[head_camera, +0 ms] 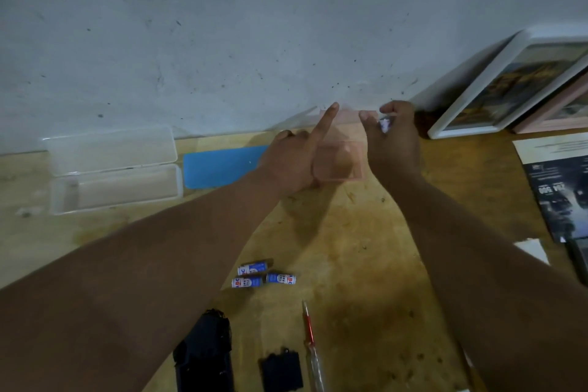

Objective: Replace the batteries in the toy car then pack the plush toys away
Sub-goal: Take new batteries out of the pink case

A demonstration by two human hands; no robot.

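My left hand (pixel 288 165) grips a small pink see-through box (pixel 339 161) near the wall, its index finger raised against the open lid (pixel 345 114). My right hand (pixel 393 140) is just right of the box and pinches a small blue-and-white battery (pixel 385 126). Three more blue-and-white batteries (pixel 264 275) lie loose on the wooden table (pixel 366 264), nearer to me. The black toy car (pixel 203 350) lies at the bottom edge, partly under my left forearm. Its black battery cover (pixel 281 369) lies beside it, and a red-handled screwdriver (pixel 310 344) to the right.
An open clear plastic case (pixel 111 169) stands at the left by the wall, with a blue lid (pixel 222 165) beside it. White and pink picture frames (pixel 496 86) lean on the wall at right. A dark booklet (pixel 560 191) lies at the right edge.
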